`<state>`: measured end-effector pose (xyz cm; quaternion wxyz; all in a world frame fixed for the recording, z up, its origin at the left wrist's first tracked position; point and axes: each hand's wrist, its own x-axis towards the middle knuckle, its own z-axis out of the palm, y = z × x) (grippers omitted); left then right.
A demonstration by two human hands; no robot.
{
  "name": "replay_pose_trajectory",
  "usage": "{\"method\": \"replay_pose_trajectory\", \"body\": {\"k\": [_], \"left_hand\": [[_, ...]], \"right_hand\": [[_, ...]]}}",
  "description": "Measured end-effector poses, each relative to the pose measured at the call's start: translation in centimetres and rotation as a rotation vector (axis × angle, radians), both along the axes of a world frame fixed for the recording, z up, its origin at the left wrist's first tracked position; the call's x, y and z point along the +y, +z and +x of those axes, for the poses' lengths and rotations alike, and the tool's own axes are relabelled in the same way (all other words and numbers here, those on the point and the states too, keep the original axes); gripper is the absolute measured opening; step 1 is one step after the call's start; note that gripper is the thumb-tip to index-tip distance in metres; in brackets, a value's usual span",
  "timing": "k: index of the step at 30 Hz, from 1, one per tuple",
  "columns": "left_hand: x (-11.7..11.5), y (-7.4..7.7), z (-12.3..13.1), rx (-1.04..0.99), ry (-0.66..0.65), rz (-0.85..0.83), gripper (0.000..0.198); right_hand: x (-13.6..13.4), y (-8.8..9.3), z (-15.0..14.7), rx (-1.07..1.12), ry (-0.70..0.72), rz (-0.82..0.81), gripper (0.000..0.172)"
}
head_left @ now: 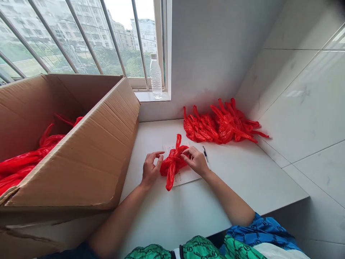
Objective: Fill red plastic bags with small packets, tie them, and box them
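Note:
A knotted red plastic bag lies on a sheet of paper with handwriting, its tied ends sticking up and toward me. My left hand is at the bag's left edge, fingers curved and thumb apart from them; nothing shows in its grasp. On the other side, my right hand has thumb and fingertips closed at the bag's right part, where they touch the red plastic. The fingers hide some of that side. A black pen lies just beyond my right hand, by the paper's edge.
A large open cardboard box on the left holds several red plastic bags. More knotted red bags are piled at the back of the white table, against the wall. A clear bottle stands on the barred window's sill.

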<state>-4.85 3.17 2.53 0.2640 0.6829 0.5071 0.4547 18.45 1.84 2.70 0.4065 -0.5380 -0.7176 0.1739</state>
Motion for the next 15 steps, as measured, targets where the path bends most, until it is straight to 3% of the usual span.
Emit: {"method": "replay_pose_trajectory", "body": {"k": [4, 7, 15], "left_hand": [[0.2, 0.8, 1.4, 0.215, -0.149, 0.105, 0.025], [0.1, 0.7, 2.0, 0.322, -0.202, 0.082, 0.022], [0.3, 2.0, 0.2, 0.272, -0.050, 0.223, 0.020]], "right_hand": [[0.3, -0.5, -1.8, -0.048, 0.033, 0.012, 0.032], [0.3, -0.8, -1.8, -0.057, 0.062, -0.019, 0.023], [-0.1, 1.3, 1.6, 0.109, -0.066, 0.048, 0.011]]}}
